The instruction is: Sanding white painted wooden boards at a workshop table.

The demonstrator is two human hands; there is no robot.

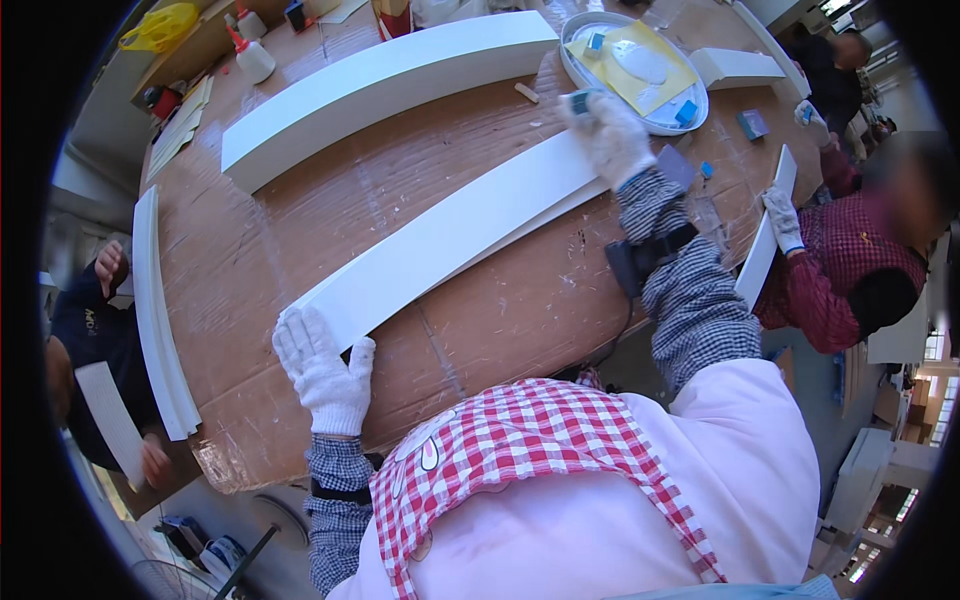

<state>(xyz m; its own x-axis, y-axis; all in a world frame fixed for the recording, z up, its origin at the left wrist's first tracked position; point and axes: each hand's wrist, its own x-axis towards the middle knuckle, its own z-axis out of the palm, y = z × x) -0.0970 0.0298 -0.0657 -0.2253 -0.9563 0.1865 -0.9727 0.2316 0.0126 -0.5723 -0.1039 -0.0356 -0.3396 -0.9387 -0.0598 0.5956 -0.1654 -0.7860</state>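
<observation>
A long white board [450,240] lies slantwise on the table before me, with another white board [540,222] partly hidden beneath it. My left hand [325,365], in a white knitted glove, rests with its fingers spread on the board's near left end. At the far right end, my gloved right hand [612,138] is closed on a small blue-green sponge block [579,102]. This hand is slightly blurred, and the block is mostly covered by the fingers. Just beyond it stands an oval white tray [570,65] with a yellow cloth [675,75], white powder or paste and small blue blocks.
Brown covering lines the table [300,240]. Behind my board lie stacked white boards [390,90]; more white boards [160,310] line the left edge. A white bottle with a red tip [252,60] stands at the back left. One person works at right [840,250], another at left [100,340].
</observation>
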